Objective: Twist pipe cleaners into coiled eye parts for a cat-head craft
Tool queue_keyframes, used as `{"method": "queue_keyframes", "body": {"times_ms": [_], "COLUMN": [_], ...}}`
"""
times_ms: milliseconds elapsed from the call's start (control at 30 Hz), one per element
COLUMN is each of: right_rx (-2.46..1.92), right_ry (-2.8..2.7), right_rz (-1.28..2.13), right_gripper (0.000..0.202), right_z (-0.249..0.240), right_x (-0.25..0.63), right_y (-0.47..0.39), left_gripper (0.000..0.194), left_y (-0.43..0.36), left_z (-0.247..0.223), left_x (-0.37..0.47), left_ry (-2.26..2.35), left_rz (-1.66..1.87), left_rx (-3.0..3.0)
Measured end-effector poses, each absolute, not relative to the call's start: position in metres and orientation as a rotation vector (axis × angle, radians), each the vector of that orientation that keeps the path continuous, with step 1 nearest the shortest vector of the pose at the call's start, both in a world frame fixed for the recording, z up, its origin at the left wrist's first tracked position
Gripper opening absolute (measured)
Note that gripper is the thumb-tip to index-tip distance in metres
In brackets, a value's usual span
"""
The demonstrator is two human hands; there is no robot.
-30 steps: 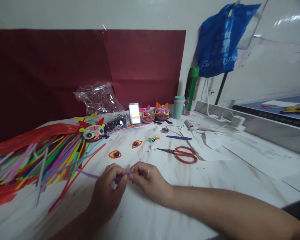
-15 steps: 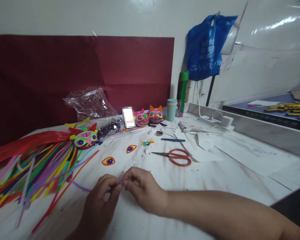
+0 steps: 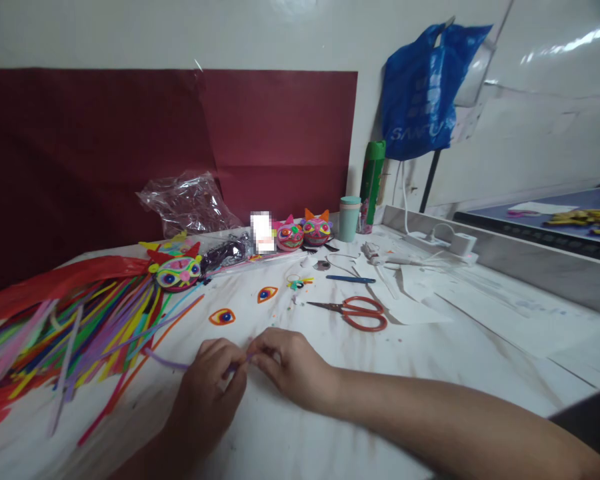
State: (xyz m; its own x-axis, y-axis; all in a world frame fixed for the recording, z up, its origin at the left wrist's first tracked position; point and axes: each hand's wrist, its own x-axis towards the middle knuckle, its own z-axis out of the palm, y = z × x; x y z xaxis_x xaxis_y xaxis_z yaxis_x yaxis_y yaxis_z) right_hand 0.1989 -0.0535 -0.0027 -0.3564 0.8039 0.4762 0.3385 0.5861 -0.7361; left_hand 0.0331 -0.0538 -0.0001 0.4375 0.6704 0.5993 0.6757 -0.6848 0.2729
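Note:
A thin purple strip (image 3: 167,362) runs from the left into my left hand (image 3: 211,383), whose thumb and fingers pinch it. My right hand (image 3: 293,370) pinches the strip's other end, close beside the left fingertips. Just beyond the hands lie two eye shapes with orange rims, one (image 3: 223,317) nearer and one (image 3: 267,295) farther off. Red-handled scissors (image 3: 364,314) rest to the right, blades pointing left. Many coloured strips (image 3: 95,333) spread over the table's left side, beside a decorated animal head (image 3: 178,272) with red ears.
Two small decorated heads (image 3: 289,235) (image 3: 317,229) sit at the back near a mint cup (image 3: 350,219) and a green can (image 3: 373,187). A blue pen-like tool (image 3: 351,279), white papers (image 3: 490,320) and a power strip (image 3: 437,245) lie to the right.
The view has shifted slightly, so most things appear a little farther right. Both hands still hold the purple strip, with their fingertips still close together.

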Motion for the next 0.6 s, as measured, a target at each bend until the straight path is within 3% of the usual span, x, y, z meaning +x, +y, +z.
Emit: {"method": "queue_keyframes", "body": {"times_ms": [100, 233, 600], "right_rx": [-0.861, -0.806, -0.953], "right_ry": [-1.649, -1.484, -1.778], "right_rz": [1.024, 1.212, 0.912], "right_gripper": [0.009, 0.013, 0.013], "right_z": [-0.0019, -0.0046, -0.0027], "right_x": [0.1937, 0.189, 0.1968], "right_y": [-0.0546, -0.0568, -0.0532], "left_gripper": [0.012, 0.013, 0.016], "left_y": [-0.0564, -0.0594, -0.0571], "left_z": [0.0051, 0.004, 0.0046], "left_x": [0.0323, 0.0341, 0.0367], "left_ry": [-1.358, -1.41, -1.456], "left_rz": [-1.225, -1.281, -1.07], "left_rx": [-2.639, -2.632, -2.685]}}
